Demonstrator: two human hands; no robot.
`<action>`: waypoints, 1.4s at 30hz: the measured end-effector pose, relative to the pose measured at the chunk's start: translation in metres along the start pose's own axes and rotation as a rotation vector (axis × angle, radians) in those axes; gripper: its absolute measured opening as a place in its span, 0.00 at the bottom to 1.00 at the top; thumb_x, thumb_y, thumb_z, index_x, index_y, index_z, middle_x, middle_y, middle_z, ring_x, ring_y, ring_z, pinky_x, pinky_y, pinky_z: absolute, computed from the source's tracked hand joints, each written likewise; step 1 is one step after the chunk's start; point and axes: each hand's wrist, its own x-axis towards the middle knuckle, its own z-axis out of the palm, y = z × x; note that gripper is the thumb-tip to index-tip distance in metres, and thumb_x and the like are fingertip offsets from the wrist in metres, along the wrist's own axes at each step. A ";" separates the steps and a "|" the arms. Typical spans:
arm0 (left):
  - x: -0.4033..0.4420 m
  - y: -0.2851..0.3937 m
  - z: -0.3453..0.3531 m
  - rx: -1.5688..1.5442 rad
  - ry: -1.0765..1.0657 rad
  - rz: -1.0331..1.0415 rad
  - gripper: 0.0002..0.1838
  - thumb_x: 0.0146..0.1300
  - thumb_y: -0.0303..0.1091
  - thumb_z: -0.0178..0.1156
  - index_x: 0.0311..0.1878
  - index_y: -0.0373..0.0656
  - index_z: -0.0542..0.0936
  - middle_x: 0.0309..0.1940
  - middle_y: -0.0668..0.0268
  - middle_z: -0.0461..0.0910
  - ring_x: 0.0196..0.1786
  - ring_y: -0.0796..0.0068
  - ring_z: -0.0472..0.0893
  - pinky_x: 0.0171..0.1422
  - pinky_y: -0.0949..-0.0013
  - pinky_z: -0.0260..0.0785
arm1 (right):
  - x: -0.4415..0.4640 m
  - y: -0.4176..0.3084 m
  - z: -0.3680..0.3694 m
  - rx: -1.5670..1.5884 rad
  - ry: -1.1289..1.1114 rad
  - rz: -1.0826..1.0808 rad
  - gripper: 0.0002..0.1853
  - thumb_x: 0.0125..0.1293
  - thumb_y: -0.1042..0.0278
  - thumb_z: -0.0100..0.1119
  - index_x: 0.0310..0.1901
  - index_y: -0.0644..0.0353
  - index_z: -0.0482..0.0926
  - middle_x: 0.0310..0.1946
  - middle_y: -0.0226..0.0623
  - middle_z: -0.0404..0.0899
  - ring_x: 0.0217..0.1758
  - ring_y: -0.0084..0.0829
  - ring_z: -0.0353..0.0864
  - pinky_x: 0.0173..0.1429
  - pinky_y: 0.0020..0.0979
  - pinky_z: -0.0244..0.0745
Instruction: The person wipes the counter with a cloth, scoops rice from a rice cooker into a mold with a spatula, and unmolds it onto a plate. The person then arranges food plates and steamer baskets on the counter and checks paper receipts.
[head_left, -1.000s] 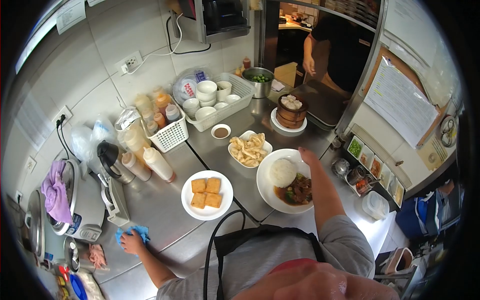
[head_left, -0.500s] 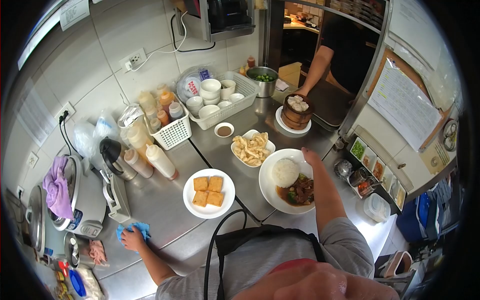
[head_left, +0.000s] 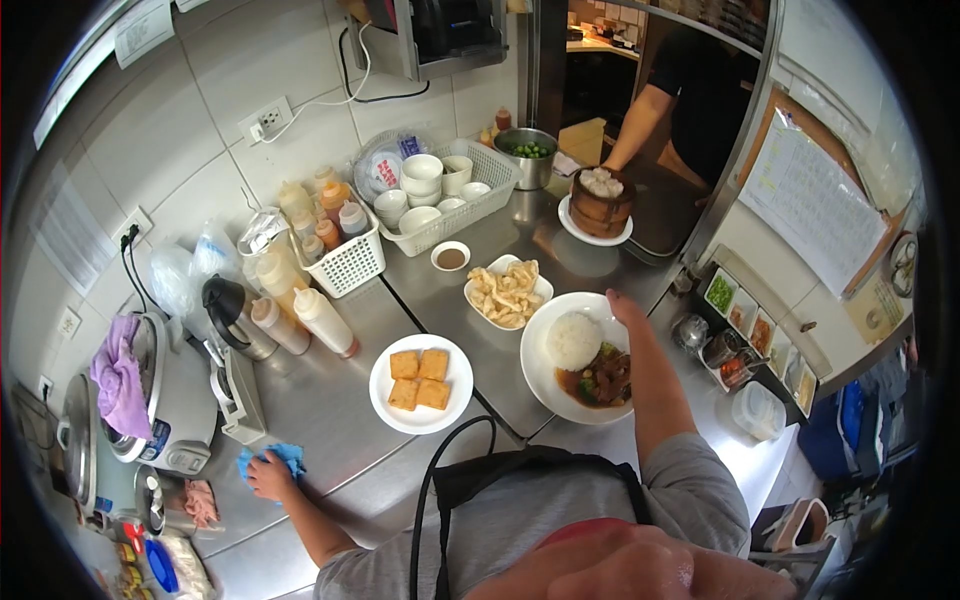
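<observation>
My left hand (head_left: pixel 268 475) rests on a crumpled blue cloth (head_left: pixel 288 459) on the steel counter at the left, fingers curled over it. My right hand (head_left: pixel 624 305) grips the far right rim of a large white plate (head_left: pixel 534 375). That plate bears a mound of white rice (head_left: pixel 574 341) and dark saucy meat with greens (head_left: pixel 604 378); my forearm covers part of its right side. Beside it are a dish of pale fried crackers (head_left: pixel 505 292) and a plate of golden fried squares (head_left: pixel 418 380). A small bowl of brown sauce (head_left: pixel 450 257) sits farther back.
A co-worker's hand (head_left: pixel 612 166) touches a bamboo steamer (head_left: pixel 603 212) of dumplings on a white plate, at the pass window. Baskets of squeeze bottles (head_left: pixel 345 262) and white bowls (head_left: pixel 440 228) line the wall. Rice cookers (head_left: pixel 185 390) stand left, condiment trays (head_left: pixel 760 335) right.
The bamboo steamer and its plate have shifted slightly back toward the window, with the co-worker's hand on the steamer. My hands hold their places on the cloth and plate rim.
</observation>
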 end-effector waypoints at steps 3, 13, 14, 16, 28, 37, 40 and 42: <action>0.000 -0.001 0.003 0.020 0.013 0.000 0.23 0.55 0.55 0.45 0.47 0.50 0.72 0.48 0.66 0.70 0.50 0.61 0.68 0.48 0.55 0.60 | 0.000 0.003 0.004 -0.007 0.001 0.013 0.29 0.63 0.47 0.27 0.55 0.60 0.65 0.58 0.45 0.60 0.60 0.43 0.60 0.62 0.39 0.54; -0.001 0.001 0.000 -0.024 -0.009 0.004 0.24 0.54 0.56 0.45 0.49 0.52 0.72 0.48 0.67 0.70 0.50 0.61 0.68 0.48 0.55 0.60 | -0.010 0.000 -0.002 -0.018 -0.010 0.010 0.29 0.64 0.48 0.24 0.56 0.58 0.64 0.59 0.43 0.59 0.61 0.41 0.58 0.63 0.38 0.54; -0.001 0.000 0.002 -0.018 -0.003 0.007 0.24 0.54 0.56 0.45 0.49 0.52 0.72 0.48 0.67 0.70 0.50 0.61 0.68 0.48 0.55 0.60 | -0.006 0.001 0.000 -0.018 -0.014 0.021 0.29 0.64 0.47 0.24 0.56 0.58 0.64 0.59 0.42 0.59 0.61 0.41 0.58 0.63 0.38 0.54; 0.000 -0.001 0.002 -0.008 0.003 0.009 0.24 0.54 0.56 0.45 0.49 0.52 0.72 0.48 0.67 0.70 0.51 0.61 0.68 0.48 0.55 0.60 | -0.002 0.003 0.002 -0.017 -0.024 0.042 0.29 0.64 0.47 0.24 0.56 0.58 0.63 0.59 0.42 0.59 0.61 0.40 0.58 0.63 0.38 0.54; -0.003 0.002 -0.006 -0.005 -0.031 0.004 0.25 0.54 0.56 0.45 0.50 0.52 0.71 0.49 0.67 0.70 0.51 0.61 0.68 0.48 0.55 0.61 | -0.013 -0.005 -0.005 0.013 -0.032 0.055 0.29 0.64 0.46 0.27 0.56 0.60 0.63 0.58 0.43 0.60 0.61 0.42 0.59 0.62 0.40 0.54; 0.000 0.000 0.001 -0.013 -0.003 0.012 0.25 0.53 0.56 0.45 0.48 0.51 0.72 0.48 0.67 0.69 0.51 0.61 0.68 0.49 0.55 0.60 | -0.048 -0.039 -0.020 -0.058 0.226 -0.046 0.24 0.62 0.51 0.39 0.53 0.57 0.66 0.52 0.48 0.66 0.57 0.44 0.64 0.60 0.37 0.57; -0.003 0.002 -0.003 -0.016 0.004 0.011 0.25 0.53 0.56 0.45 0.47 0.50 0.72 0.47 0.66 0.70 0.51 0.61 0.68 0.49 0.55 0.60 | -0.050 -0.057 -0.001 0.212 0.210 -0.343 0.20 0.59 0.58 0.48 0.52 0.56 0.68 0.44 0.44 0.71 0.48 0.37 0.71 0.53 0.34 0.64; -0.002 0.002 -0.002 -0.021 0.003 0.013 0.25 0.53 0.56 0.46 0.47 0.50 0.72 0.47 0.66 0.70 0.51 0.61 0.68 0.49 0.55 0.60 | -0.061 -0.070 0.015 0.435 0.041 -0.537 0.19 0.58 0.62 0.51 0.51 0.57 0.68 0.39 0.38 0.73 0.41 0.31 0.73 0.46 0.30 0.68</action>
